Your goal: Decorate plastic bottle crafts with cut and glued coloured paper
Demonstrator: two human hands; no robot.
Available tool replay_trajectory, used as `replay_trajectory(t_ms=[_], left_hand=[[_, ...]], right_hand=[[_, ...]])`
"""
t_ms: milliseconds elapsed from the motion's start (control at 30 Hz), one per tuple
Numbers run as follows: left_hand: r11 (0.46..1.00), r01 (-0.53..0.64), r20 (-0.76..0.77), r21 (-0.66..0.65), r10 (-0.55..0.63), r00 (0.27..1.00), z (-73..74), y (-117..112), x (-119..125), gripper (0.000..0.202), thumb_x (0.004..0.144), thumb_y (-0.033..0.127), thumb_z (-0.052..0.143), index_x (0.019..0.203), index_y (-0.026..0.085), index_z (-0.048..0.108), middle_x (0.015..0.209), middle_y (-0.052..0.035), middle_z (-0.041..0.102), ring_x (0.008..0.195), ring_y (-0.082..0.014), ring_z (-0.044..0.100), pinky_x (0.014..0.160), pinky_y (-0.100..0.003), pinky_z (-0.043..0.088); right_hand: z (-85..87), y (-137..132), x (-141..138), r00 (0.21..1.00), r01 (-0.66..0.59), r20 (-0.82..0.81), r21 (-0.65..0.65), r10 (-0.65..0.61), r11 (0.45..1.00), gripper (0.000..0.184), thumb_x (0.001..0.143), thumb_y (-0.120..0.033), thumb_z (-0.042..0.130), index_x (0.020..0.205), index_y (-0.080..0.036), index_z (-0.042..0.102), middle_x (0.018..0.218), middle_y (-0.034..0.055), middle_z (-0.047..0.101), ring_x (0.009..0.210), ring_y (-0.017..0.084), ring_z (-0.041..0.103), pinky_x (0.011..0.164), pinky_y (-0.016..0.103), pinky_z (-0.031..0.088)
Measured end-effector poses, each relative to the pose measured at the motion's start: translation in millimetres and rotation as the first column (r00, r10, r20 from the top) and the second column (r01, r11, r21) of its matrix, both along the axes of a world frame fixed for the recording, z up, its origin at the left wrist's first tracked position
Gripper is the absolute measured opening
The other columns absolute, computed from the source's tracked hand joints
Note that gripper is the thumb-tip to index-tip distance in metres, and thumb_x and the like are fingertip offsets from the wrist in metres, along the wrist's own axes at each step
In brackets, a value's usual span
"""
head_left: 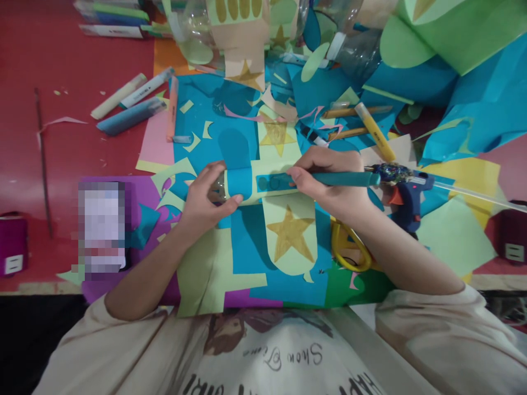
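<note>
"Right hand (329, 175) first — how does it sit in the head view?"

"Closed round a teal marker (349, 179), thumb and fingers bunched near its left end. The marker lies almost level, pointing left over a blue strip (262, 182) with dark round marks. Whether the tip touches, I cannot tell."

"What carries that strip?"

"A bottle (265, 167) on its side, wrapped in pale paper, near the middle of the blue sheet (249, 241). A blue band (239, 184) circles it near the left end."

"And the left hand (206, 200)?"

"Partly curled on that left end, fingers on the far side and thumb on the near side, gripping the bottle."

"Those rounded pieces with stars?"

"One, the upper star piece (278, 131), sticks out beyond the bottle; the lower star piece (290, 236) sticks out on the wearer's side."

"What lies about?"

"A glue gun (407, 206) just right of the right hand, a yellow handle (357, 267) below its wrist, a phone (105, 225) well left on purple paper (138, 192) — and paper scraps (208, 130) beyond the left hand."
</note>
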State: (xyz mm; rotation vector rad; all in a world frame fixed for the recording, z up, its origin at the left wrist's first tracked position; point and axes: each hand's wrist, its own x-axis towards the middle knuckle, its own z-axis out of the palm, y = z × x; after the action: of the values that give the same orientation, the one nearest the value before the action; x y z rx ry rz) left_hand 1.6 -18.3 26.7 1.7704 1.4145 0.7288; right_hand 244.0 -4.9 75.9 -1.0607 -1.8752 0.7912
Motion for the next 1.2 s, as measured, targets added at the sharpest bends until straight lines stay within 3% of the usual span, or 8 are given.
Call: replay_trajectory(t_ms=[233,567,800,1033,1200], left_hand=[[1.0,-0.005,-0.022,0.005,0.005,1.0,3.1,0.0,1.0,0.045,0.074,0.053,0.064,0.105,0.021,0.057,0.116,-0.0105,0.063,0.094,-0.024,0.064,0.058,-0.028,0.055],[1.0,-0.015,-0.061,-0.02,0.014,0.998,6.5,0.1,3.6,0.049,0.073,0.051,0.062,0.11,0.02,0.057,0.121,-0.0111,0.062,0.096,-0.024,0.063,0.06,-0.028,0.055],[1.0,0.008,-0.111,0.012,-0.007,0.994,5.1,-0.1,1.7,0.046,0.076,0.049,0.061,0.112,0.021,0.056,0.112,-0.0103,0.064,0.084,-0.0208,0.064,0.052,-0.026,0.051],[1.0,-0.003,-0.085,0.02,0.004,0.996,3.8,0.4,2.5,0.047,0.074,0.048,0.063,0.112,0.021,0.056,0.116,-0.0105,0.062,0.09,-0.0224,0.063,0.055,-0.026,0.052],[1.0,-0.006,-0.071,-0.008,0.006,0.997,5.4,0.3,2.7,0.048,0.074,0.05,0.062,0.11,0.02,0.056,0.115,-0.0111,0.063,0.088,-0.022,0.063,0.054,-0.026,0.052]], right_hand=[[-2.3,-1.8,-0.1,0.999,-0.049,-0.017,0.015,0.049,0.999,0.027,0.083,-0.015,0.061,0.059,-0.02,0.05,0.051,-0.0033,0.052,0.046,0.007,0.047,0.043,0.022,0.033],[3.9,-1.2,2.2,0.993,-0.103,0.045,-0.077,0.107,0.992,0.027,0.083,-0.017,0.059,0.058,-0.018,0.05,0.052,-0.0025,0.053,0.047,0.007,0.043,0.044,0.021,0.032],[6.2,0.3,2.0,0.995,-0.096,0.03,-0.101,0.1,0.99,0.028,0.082,-0.016,0.057,0.055,-0.019,0.048,0.051,-0.0027,0.051,0.047,0.007,0.043,0.043,0.02,0.031],[2.7,-0.8,1.9,0.998,-0.057,0.031,-0.047,0.059,0.997,0.027,0.084,-0.016,0.058,0.058,-0.018,0.052,0.052,-0.0026,0.05,0.047,0.007,0.044,0.045,0.021,0.033],[2.8,-0.3,0.9,0.999,-0.02,0.038,-0.02,0.021,1.0,0.03,0.084,-0.015,0.057,0.057,-0.019,0.046,0.052,-0.0033,0.049,0.048,0.006,0.043,0.045,0.021,0.034]])
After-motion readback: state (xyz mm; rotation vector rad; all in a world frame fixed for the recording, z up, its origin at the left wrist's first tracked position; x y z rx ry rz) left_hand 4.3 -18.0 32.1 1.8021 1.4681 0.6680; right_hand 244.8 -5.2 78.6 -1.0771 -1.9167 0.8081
